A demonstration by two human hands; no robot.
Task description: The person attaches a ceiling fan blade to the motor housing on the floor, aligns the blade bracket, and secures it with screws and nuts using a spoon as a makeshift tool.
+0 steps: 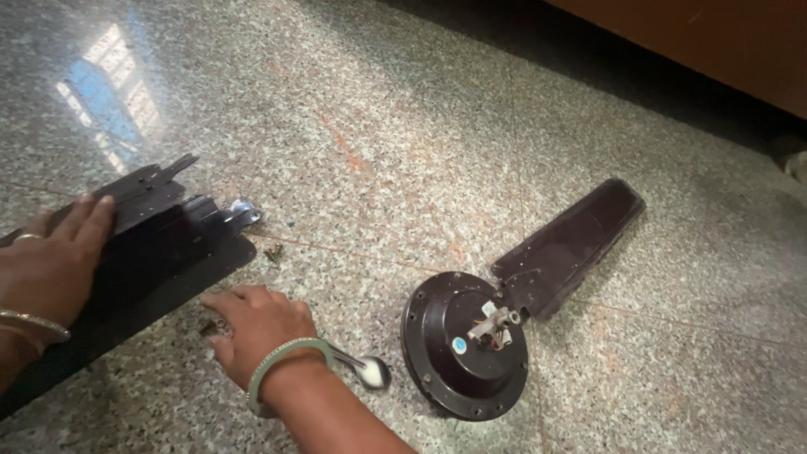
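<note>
While the left hand [46, 261] presses flat, fingers spread, on the stacked dark fan blades [147, 244] on the floor, the right hand [256, 324] reaches open-fingered for a loose screw [208, 325]. Judged step: gathering fasteners; next needs a fingertip pinch. Further right lies the fan motor [464, 343] with one blade [572, 244] attached.

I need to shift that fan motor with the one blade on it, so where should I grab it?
Take the round motor housing by its rim, coming from above. It lies flat with the shaft pointing up and wires beside it, so avoid the centre. Support the attached blade near its root, since it sticks out to one side.
</note>
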